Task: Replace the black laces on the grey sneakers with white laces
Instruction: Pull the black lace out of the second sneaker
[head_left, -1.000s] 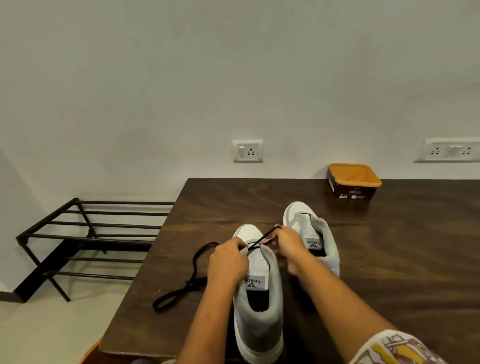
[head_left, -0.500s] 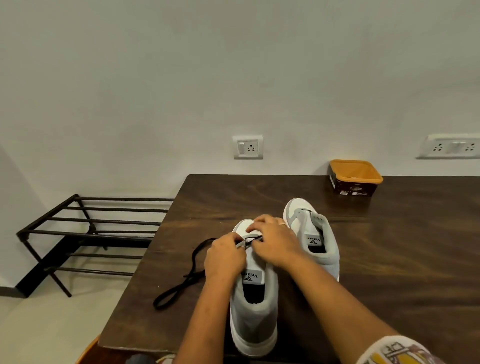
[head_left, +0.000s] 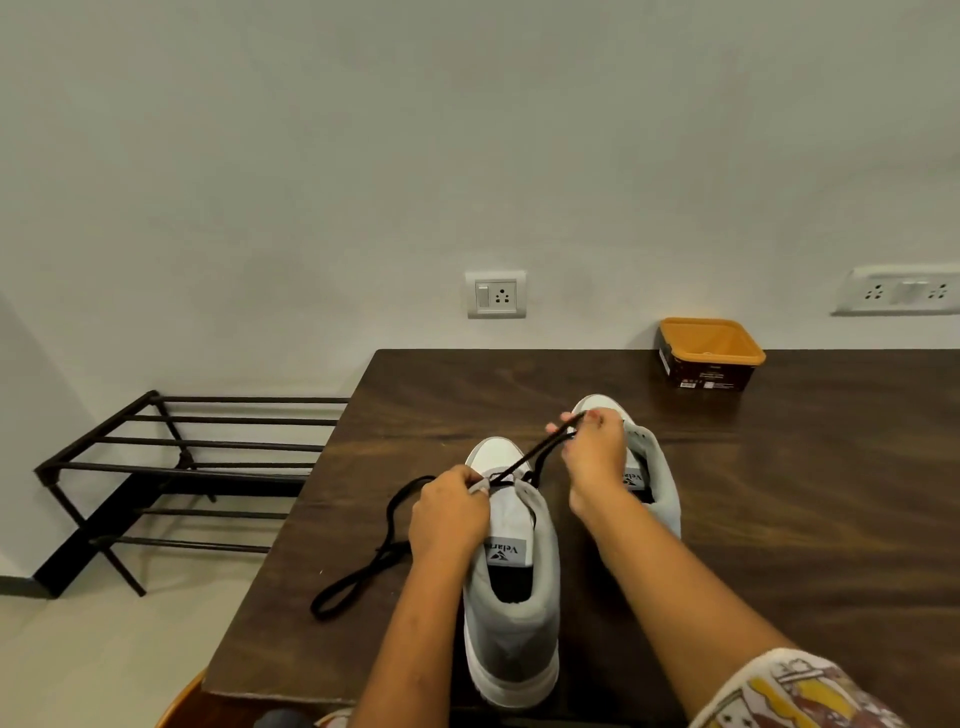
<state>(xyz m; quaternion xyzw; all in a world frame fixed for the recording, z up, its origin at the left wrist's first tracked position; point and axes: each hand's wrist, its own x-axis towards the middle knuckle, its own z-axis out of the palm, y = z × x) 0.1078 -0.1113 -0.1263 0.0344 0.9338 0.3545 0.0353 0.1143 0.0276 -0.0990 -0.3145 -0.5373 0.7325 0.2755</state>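
The dark table (head_left: 805, 519) ends at its left edge toward 9 o'clock, with wide bare wood toward 3 o'clock. Of two grey sneakers, the near sneaker (head_left: 511, 597) has its heel at the front edge, at 6 o'clock. The far sneaker (head_left: 660, 478) is half hidden behind the right hand (head_left: 595, 452), which pinches one taut black lace (head_left: 524, 460). The left hand (head_left: 449, 519) curls round the near sneaker's upper. A slack black loop (head_left: 353, 580) lies at 9 o'clock, its far end hidden.

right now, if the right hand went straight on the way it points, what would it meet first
The right hand, pinching the taut black lace, points away over the far grey sneaker. Likely its white toe first; if it clears that, the dark wooden table, then the wall.
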